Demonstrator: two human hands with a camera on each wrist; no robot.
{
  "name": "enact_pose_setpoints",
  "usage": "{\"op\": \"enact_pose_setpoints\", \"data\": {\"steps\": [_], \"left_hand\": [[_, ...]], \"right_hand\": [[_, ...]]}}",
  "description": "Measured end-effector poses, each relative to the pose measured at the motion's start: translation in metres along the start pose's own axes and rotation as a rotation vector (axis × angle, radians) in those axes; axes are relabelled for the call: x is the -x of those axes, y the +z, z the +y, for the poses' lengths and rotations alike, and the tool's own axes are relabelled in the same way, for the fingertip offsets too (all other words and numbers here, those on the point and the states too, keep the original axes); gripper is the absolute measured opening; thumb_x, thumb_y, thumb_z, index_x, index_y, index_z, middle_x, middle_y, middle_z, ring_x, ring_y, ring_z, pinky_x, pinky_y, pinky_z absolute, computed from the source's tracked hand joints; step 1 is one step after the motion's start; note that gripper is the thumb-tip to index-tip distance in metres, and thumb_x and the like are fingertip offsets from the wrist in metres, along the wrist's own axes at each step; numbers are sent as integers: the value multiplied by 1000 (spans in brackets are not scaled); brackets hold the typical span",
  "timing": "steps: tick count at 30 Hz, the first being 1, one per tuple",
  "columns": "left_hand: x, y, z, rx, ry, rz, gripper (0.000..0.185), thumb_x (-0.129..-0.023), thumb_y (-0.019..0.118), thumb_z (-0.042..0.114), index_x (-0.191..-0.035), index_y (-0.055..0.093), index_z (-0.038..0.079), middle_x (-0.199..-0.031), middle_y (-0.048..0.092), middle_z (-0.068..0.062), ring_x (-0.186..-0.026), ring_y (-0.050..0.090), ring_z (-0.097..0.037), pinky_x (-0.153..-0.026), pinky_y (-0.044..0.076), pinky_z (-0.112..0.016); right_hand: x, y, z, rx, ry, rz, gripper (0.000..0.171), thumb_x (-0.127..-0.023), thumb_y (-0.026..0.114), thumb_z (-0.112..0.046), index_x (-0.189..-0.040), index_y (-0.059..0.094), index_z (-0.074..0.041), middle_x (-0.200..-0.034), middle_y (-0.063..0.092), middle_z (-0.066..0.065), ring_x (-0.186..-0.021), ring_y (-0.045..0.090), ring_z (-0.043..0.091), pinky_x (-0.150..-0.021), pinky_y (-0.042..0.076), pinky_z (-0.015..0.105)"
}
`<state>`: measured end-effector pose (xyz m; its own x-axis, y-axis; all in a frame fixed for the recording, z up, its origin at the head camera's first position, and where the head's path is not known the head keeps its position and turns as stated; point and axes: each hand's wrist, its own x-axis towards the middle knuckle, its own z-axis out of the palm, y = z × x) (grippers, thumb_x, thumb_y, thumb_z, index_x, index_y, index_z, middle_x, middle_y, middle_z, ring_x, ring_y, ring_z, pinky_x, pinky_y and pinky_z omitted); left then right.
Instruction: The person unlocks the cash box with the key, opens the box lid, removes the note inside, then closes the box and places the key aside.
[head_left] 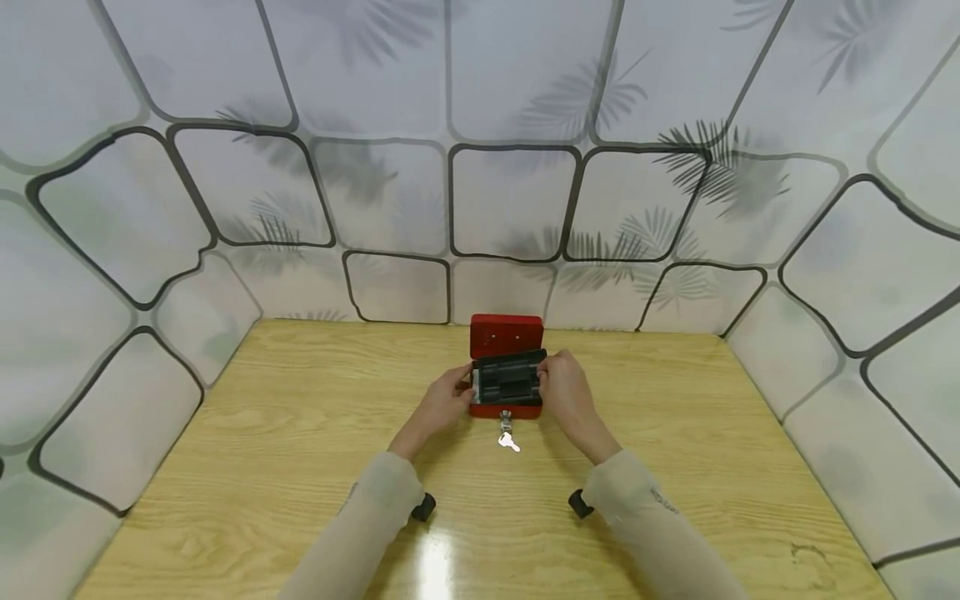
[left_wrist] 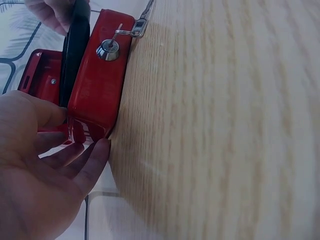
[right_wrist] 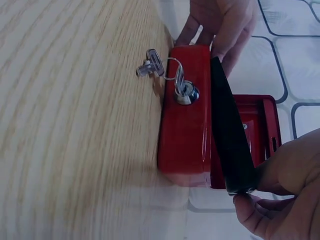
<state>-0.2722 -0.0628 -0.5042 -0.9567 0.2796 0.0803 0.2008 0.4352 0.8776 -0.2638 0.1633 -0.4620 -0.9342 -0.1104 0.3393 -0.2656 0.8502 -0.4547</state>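
Head view: the black tray [head_left: 512,367] tilts over the red cash box [head_left: 486,411], the right hand [head_left: 567,387]'s grip pinching its three-o'clock end, the left hand [head_left: 442,403] loosely spread at nine; probably light, stiff plastic, best held endwise.

Box [right_wrist: 182,142]: plain red.
Lid [head_left: 506,337]: red, deeper inside.
Tray [head_left: 513,382]: black.
Lock [right_wrist: 186,93]: silver.
Keys [right_wrist: 156,62]: silver-grey.
Table [head_left: 300,467]: yellow-tan, streaked with wood grain.
Wall [head_left: 390,200]: whitish, tinged lilac — patterned with rounded outlines in dark and pale grey, plus grey and blackish fronds.
Sleeves [head_left: 352,525]: cream, small dark marks.
Wrist units [head_left: 423,507]: black.
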Motion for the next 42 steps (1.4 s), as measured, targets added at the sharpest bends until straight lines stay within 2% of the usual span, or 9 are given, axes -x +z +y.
{"op": "enact_pose_setpoints", "data": {"steps": [7, 13, 18, 23, 30, 34, 42], "left_hand": [[0, -1, -1, -66, 25, -31, 55, -101, 58, 1, -152, 42, -9, -150, 47, -29, -129, 56, -41, -111, 45, -52], [0, -2, 0, -122, 50, -55, 54, -102, 58, 1, -152, 41, -10, -151, 45, -31, -136, 49, -43, -114, 41, -52], [0, -3, 3, -149, 54, -89, 55, -103, 56, 1, -153, 38, -12, -153, 41, -33, -139, 46, -44, -116, 39, -52], [1, -4, 4, -161, 56, -109, 55, -104, 55, 1, -153, 35, -14, -154, 38, -34, -139, 45, -44, -115, 40, -51], [1, -5, 5, -171, 50, -121, 55, -104, 56, 2, -153, 36, -13, -155, 37, -33, -140, 45, -43, -114, 41, -50], [0, -6, 5, -166, 30, -129, 55, -105, 56, 4, -154, 36, -11, -157, 36, -31, -141, 45, -41, -114, 41, -50], [-2, -5, 3, -193, 10, -141, 57, -106, 56, 8, -156, 35, -9, -159, 35, -28, -144, 42, -40, -117, 37, -50]], "right_hand": [[5, -12, 12, -16, 32, -4, 12, -93, 65, 5, -93, 75, 12, -90, 64, 20, -85, 65, 35, -77, 59, 46], [10, -25, 24, -34, 37, 6, 11, -93, 67, 5, -96, 75, 12, -94, 66, 22, -90, 65, 39, -81, 58, 50], [15, -36, 35, -52, 51, 14, 12, -94, 68, 4, -98, 74, 13, -96, 65, 25, -91, 66, 40, -78, 59, 51], [21, -49, 49, -63, 60, 16, 13, -95, 67, 4, -100, 74, 14, -98, 66, 27, -74, 65, 31, -64, 58, 42], [26, -70, 71, -89, 103, 14, 14, -96, 66, 5, -101, 74, 15, -103, 67, 34, -51, 54, 16, -45, 45, 27], [28, -79, 85, -76, 125, 22, 15, -96, 65, 3, -101, 74, 14, -103, 68, 35, -47, 50, 15, -42, 40, 25], [34, -90, 109, -47, 157, 20, 17, -97, 63, 1, -102, 74, 15, -101, 69, 35, -49, 52, 16, -43, 41, 27]]}}
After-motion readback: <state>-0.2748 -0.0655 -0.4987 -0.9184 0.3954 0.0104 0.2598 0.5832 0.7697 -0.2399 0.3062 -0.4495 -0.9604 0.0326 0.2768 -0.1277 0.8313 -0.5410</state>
